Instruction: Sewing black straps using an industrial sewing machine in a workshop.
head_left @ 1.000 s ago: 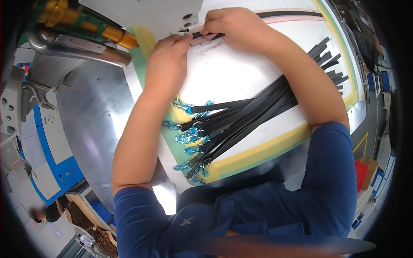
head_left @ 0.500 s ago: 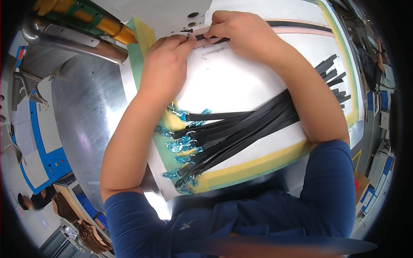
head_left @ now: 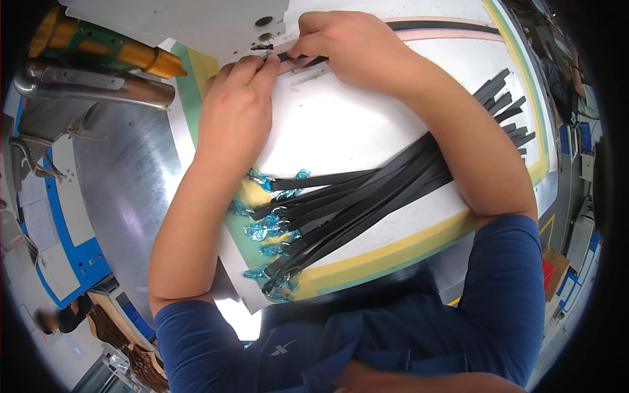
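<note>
At the far edge of a white board (head_left: pixel 327 124), my left hand (head_left: pixel 239 95) presses its closed fingers onto the near end of a black strap (head_left: pixel 449 27). My right hand (head_left: pixel 350 46) pinches the same strap just to the right, its fingertips close to those of the left. From there the strap runs rightward along a pale pink strip (head_left: pixel 468 35). The fingers hide part of the strap's end. Below my hands lies a fanned pile of black straps (head_left: pixel 367 196), with shiny blue wrapping (head_left: pixel 265 227) on their left ends; my right forearm crosses above the pile.
A white machine panel with holes (head_left: pixel 196 26) stands just beyond my hands. A gold cylinder (head_left: pixel 124 49) and a metal tube (head_left: pixel 105 85) project at upper left. Yellow and green tape (head_left: pixel 393 257) borders the board. Another person (head_left: pixel 69 318) is far off at lower left.
The whole view has shifted slightly, so the board and machine sit a little further left. Both hands stay on the strap with nearly the same grip.
</note>
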`<state>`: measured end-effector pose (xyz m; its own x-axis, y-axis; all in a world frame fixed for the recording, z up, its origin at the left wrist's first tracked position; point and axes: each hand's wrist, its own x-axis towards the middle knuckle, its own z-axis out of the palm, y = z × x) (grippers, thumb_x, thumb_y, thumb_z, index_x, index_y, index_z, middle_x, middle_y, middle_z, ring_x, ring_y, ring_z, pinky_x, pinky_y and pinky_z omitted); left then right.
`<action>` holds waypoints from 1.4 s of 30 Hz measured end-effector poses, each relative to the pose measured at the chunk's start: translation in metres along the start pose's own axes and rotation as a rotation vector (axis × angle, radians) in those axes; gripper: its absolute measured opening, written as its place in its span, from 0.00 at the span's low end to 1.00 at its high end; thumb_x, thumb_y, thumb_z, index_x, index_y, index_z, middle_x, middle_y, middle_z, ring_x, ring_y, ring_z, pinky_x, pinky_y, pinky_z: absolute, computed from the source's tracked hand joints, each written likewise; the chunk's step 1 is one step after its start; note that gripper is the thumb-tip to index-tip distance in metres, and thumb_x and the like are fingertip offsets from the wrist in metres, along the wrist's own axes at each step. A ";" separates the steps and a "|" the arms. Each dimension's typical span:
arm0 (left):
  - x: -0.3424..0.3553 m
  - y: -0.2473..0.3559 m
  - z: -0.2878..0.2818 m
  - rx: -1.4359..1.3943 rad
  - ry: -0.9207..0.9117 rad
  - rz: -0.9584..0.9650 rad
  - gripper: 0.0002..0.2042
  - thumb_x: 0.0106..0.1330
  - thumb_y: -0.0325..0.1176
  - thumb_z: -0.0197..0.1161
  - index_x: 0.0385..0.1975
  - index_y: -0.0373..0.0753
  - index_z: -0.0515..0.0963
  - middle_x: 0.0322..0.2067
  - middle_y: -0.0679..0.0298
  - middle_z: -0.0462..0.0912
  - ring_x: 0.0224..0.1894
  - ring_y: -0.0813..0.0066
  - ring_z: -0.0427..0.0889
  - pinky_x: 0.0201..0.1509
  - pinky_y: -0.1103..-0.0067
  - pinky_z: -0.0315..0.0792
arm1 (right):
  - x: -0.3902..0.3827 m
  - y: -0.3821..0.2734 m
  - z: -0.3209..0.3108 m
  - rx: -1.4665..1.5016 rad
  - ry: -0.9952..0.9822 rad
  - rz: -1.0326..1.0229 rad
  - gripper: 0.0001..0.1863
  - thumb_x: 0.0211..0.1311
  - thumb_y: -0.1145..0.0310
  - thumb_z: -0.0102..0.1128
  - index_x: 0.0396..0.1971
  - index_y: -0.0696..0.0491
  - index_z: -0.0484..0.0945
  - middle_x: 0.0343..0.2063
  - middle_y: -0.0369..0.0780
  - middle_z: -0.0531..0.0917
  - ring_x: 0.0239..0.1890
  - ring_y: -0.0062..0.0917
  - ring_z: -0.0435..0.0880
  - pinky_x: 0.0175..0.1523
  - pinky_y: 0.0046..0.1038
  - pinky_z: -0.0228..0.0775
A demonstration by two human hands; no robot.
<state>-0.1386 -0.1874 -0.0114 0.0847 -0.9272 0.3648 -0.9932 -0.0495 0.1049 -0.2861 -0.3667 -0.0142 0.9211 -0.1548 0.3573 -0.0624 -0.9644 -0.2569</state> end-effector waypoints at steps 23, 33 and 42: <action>-0.001 0.003 -0.009 0.104 -0.100 -0.057 0.23 0.65 0.22 0.57 0.60 0.46 0.82 0.55 0.60 0.81 0.58 0.57 0.79 0.63 0.62 0.72 | 0.007 0.034 -0.064 -0.280 -0.351 0.451 0.27 0.55 0.44 0.75 0.44 0.51 0.86 0.44 0.43 0.88 0.52 0.41 0.87 0.52 0.42 0.80; -0.003 -0.002 -0.002 0.125 -0.034 -0.025 0.23 0.63 0.23 0.59 0.58 0.48 0.82 0.52 0.61 0.82 0.55 0.59 0.81 0.59 0.60 0.74 | -0.106 0.176 -0.158 -0.522 -0.417 0.834 0.36 0.52 0.36 0.75 0.45 0.55 0.85 0.44 0.46 0.88 0.51 0.39 0.87 0.54 0.39 0.78; -0.003 -0.002 -0.003 0.104 -0.054 -0.066 0.24 0.62 0.24 0.59 0.59 0.49 0.82 0.54 0.61 0.83 0.56 0.59 0.80 0.61 0.60 0.73 | -0.178 0.255 -0.184 -0.570 -0.337 1.099 0.37 0.49 0.34 0.76 0.35 0.61 0.87 0.37 0.52 0.89 0.43 0.44 0.89 0.52 0.40 0.79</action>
<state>-0.1364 -0.1836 -0.0101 0.1489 -0.9392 0.3094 -0.9887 -0.1470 0.0297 -0.5369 -0.6248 0.0218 0.3271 -0.9430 -0.0618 -0.9260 -0.3329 0.1779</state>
